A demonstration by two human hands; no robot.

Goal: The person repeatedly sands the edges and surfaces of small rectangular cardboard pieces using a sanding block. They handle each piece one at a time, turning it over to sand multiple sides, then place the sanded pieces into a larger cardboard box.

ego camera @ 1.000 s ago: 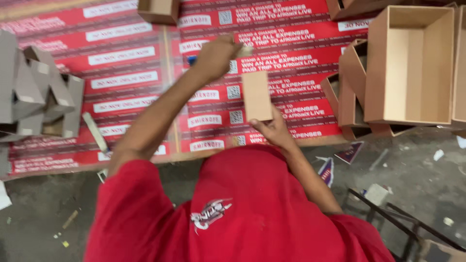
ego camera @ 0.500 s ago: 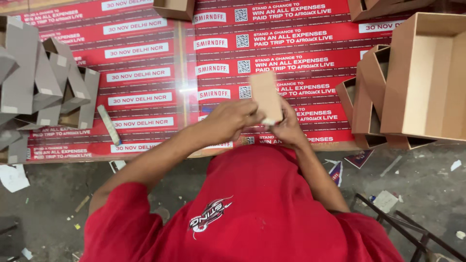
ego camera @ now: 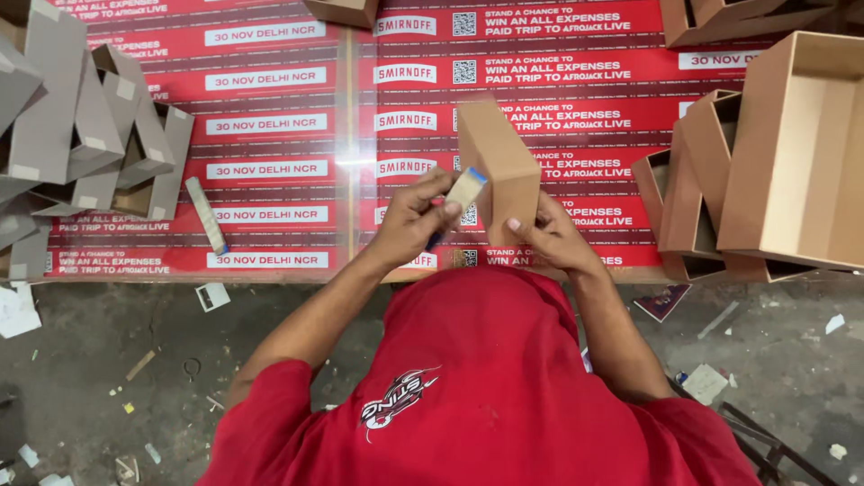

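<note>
Moved since half a second ago: box [ego camera: 499,166] now stands taller and more upright between the hands, and the left hand [ego camera: 409,225] has closed in on its near-left face.

Item 1, box. Small, brown card, plain. Held above the near edge of the table [ego camera: 270,270], centre of the scene, tilted slightly to the left.

Item 2, left hand. Fingers pinched narrow on a strip [ego camera: 466,189], short, beige with a blue end. The strip touches the box's left edge.

Item 3, right hand [ego camera: 551,241]. Cupped under the near-right corner of the box, fingertips on its face, carrying it.

Item 4, table cover. Red printed sheets [ego camera: 270,126] laid side by side across the whole top.

Item 5, grey blanks [ego camera: 72,135]. Folded card shapes heaped at far left.

Item 6, open boxes [ego camera: 792,144]. Larger, brown, standing on their sides at right, well apart from the hands.

Item 7, loose strip [ego camera: 207,216]. Lies on the sheets, left of the hands.

Item 8, floor [ego camera: 90,360]. Grey, littered with paper scraps.

Risk note, as judged: the box rests on fingertips only, so a firm press from the left could twist it or tip it out of the right hand. The strip is gripped by one end; it could meet the edge crooked or fold on itself.
</note>
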